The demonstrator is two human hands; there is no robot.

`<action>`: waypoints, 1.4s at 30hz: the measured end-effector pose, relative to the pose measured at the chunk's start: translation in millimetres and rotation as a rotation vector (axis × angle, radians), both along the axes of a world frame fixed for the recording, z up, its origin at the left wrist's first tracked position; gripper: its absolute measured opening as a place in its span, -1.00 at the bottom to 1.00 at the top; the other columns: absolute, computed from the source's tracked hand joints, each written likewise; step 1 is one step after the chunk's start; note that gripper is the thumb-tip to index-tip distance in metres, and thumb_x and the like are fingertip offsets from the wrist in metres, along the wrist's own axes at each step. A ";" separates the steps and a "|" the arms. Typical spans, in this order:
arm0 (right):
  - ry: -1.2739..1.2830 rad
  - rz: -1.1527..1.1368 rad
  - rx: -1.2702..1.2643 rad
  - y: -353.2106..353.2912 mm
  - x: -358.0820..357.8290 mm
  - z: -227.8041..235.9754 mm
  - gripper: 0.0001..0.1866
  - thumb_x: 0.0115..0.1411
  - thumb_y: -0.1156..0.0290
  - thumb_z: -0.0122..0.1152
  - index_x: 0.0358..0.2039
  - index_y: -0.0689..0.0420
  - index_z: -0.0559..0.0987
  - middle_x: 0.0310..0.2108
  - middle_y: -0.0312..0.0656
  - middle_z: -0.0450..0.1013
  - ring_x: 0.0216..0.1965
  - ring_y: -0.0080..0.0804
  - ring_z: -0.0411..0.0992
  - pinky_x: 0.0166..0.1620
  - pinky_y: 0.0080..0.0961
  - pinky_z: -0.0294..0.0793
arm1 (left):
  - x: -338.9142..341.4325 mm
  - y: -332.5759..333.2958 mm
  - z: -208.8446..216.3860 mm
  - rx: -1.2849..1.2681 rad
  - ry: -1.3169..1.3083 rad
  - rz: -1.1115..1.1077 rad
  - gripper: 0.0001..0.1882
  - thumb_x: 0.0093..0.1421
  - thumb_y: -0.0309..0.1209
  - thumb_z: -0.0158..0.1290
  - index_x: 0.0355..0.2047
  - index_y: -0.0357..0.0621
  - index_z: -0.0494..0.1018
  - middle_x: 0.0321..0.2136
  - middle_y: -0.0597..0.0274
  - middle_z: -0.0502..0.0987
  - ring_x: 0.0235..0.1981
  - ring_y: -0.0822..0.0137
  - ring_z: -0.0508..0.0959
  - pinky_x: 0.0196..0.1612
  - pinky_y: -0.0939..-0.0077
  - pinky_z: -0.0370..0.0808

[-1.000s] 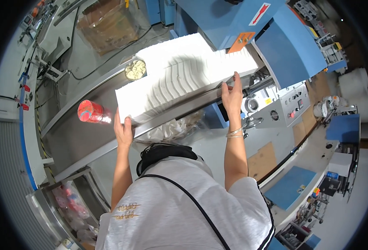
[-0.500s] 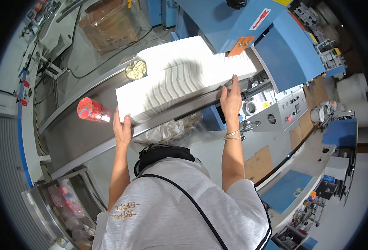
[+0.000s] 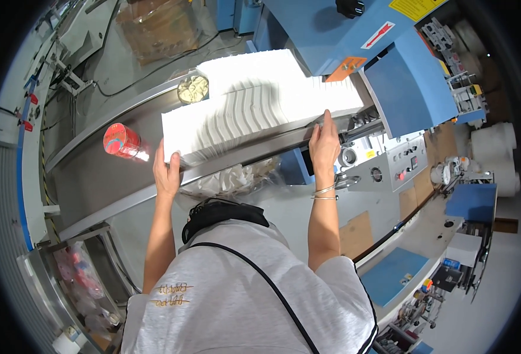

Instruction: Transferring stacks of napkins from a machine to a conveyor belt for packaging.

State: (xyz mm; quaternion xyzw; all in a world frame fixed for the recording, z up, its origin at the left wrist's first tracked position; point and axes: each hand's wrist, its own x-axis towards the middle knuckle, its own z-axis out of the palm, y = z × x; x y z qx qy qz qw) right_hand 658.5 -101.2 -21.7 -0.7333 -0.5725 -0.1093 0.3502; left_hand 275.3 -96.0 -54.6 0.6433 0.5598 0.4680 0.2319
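A long row of packed white sheets, seemingly tissue or paper (image 3: 231, 118), lies in a metal trough (image 3: 89, 177), its front face rippled in curved folds. My left hand (image 3: 167, 174) grips the near left corner of this row, fingers along its end and thumb on the front. Against the front side near the right end rests my right hand (image 3: 325, 144), with fingers stretched out and thumb apart. Whether its fingertips press on the sheets or only on the trough edge is hard to tell.
Left of the row, a red cylindrical container (image 3: 121, 141) lies in the trough. A round tin with pale crumpled contents (image 3: 193, 89) sits at the row's far side. A blue machine (image 3: 325, 35) with an orange bracket (image 3: 346, 69) stands over the right end. Below hangs a clear bag (image 3: 231, 180).
The view has shifted slightly. Both hands stay at the row of white sheets, the right one a little farther left along its front. The row looks almost unmoved.
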 end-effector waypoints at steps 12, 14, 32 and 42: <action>0.143 0.086 0.060 10.8 5.3 14.3 -0.74 0.19 0.42 0.10 -0.14 0.27 0.50 -0.22 0.11 0.49 -0.20 0.05 0.48 -0.12 -0.23 0.46 | 1.1 -0.3 4.1 -0.002 0.013 -0.008 -0.40 0.26 -0.11 -0.07 0.13 -0.35 0.27 -0.03 -0.17 0.42 -0.02 -0.02 0.44 0.05 0.25 0.33; 0.460 0.000 -0.150 14.6 1.5 22.8 -0.67 0.22 0.25 0.14 -0.15 0.27 0.50 -0.24 0.10 0.50 -0.24 0.05 0.49 -0.15 -0.24 0.45 | 0.0 -0.5 4.3 -0.039 -0.002 -0.016 -0.39 0.26 -0.09 -0.07 0.14 -0.34 0.25 0.00 -0.18 0.41 0.01 -0.02 0.43 0.07 0.26 0.31; 0.902 0.162 -1.027 66.7 21.8 80.6 0.02 0.08 -0.15 0.26 0.27 0.35 0.06 0.04 0.12 0.31 -0.48 -0.44 0.58 -0.74 -0.87 0.24 | 3.6 27.5 59.4 -0.903 -0.603 -0.297 0.18 0.12 0.30 -0.07 0.34 -0.26 -0.46 0.39 0.01 -0.29 0.40 0.17 -0.32 0.37 0.31 -0.33; 0.910 0.330 -1.099 63.5 -20.2 70.6 0.08 -0.05 -0.12 0.40 0.22 0.33 0.06 -0.02 0.02 0.36 -0.53 -0.51 0.52 -0.72 -0.81 0.30 | -22.7 35.6 59.7 -0.793 -0.628 -0.333 -0.03 0.07 -0.18 0.24 0.31 -0.23 -0.11 0.15 0.01 0.30 0.19 0.16 0.27 0.24 0.28 0.14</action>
